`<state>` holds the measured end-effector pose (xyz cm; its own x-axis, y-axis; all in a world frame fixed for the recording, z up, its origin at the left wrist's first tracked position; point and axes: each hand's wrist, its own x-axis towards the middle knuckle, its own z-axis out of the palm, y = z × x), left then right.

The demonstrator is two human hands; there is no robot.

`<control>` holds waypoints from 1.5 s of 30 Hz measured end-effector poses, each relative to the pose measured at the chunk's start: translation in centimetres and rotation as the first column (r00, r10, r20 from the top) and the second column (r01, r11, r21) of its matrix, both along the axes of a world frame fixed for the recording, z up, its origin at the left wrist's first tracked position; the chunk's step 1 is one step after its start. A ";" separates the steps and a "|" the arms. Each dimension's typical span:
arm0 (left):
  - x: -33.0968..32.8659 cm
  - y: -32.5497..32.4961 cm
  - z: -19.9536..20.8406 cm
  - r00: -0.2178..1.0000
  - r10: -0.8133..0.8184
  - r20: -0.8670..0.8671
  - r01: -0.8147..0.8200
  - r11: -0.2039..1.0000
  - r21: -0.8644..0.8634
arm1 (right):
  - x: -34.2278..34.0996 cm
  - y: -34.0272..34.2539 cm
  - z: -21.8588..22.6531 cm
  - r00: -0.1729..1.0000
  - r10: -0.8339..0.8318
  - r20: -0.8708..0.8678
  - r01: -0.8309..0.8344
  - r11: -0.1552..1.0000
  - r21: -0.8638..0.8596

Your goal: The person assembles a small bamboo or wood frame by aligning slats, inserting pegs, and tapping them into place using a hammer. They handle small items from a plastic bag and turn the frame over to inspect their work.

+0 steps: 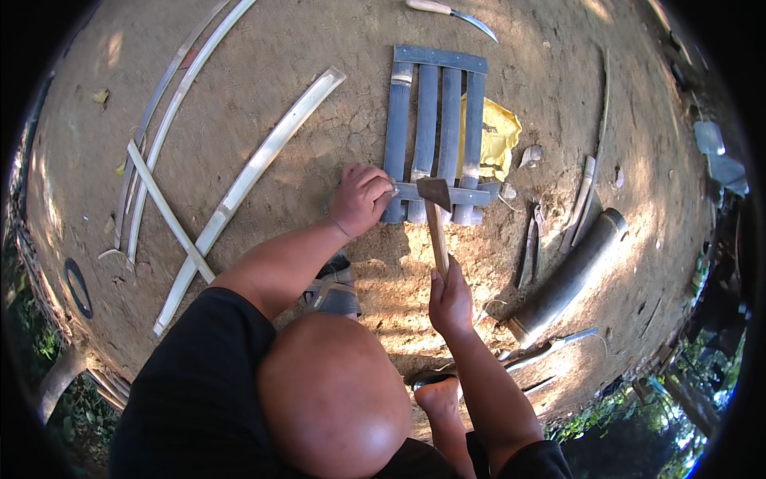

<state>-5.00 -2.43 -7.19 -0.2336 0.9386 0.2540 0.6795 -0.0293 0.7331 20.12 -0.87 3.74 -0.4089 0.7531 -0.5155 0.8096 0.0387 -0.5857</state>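
Observation:
A frame of several dark bamboo slats [427, 120] lies on the dirt ground in front of me. One crosspiece [440, 57] spans its far end and another crosspiece [467, 195] its near end. My left hand [363, 201] is closed in a pinch at the left end of the near crosspiece; what its fingertips hold is too small to make out. My right hand [452, 298] grips the wooden handle of a hammer [437, 231]. The hammer's metal head is above the middle of the near crosspiece; whether it touches cannot be told.
Long split bamboo strips [259, 164] lie at the left, some crossing. A curved knife [451, 16] rests beyond the frame, and yellow sheeting [491, 136] shows beside and beneath it. To the right lie pliers [531, 243], a thick bamboo tube [570, 275] and a long blade [550, 348].

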 end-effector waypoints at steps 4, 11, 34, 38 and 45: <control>-0.5 0.1 -0.2 1.000 0.010 -0.007 -0.010 1.000 -0.013 | 0.8 0.0 -0.2 0.982 -0.191 0.010 0.191 0.979 -0.064; -2.0 -1.1 1.0 1.000 -0.001 0.016 0.002 0.997 -0.081 | 5.9 -2.0 -1.2 0.899 -0.430 -0.080 0.429 0.903 -0.038; -3.4 -2.6 0.7 0.996 -0.073 -0.056 0.050 0.939 -0.341 | 1.3 -1.6 0.4 0.997 -0.048 -0.062 0.047 0.999 -0.015; -3.5 -2.6 0.9 0.992 -0.097 -0.076 0.064 0.932 -0.357 | 1.8 -1.7 0.3 0.997 -0.066 -0.030 0.065 0.997 -0.038; -3.4 -2.4 1.6 0.988 -0.147 -0.056 0.112 0.908 -0.403 | 2.0 -2.2 -0.1 0.995 -0.092 -0.040 0.090 0.996 -0.027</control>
<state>-8.41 -4.79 -5.54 -0.0974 0.9862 -0.1335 0.7483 0.1610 0.6435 22.11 -3.06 3.65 -0.3605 0.7750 -0.5191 0.7843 -0.0494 -0.6184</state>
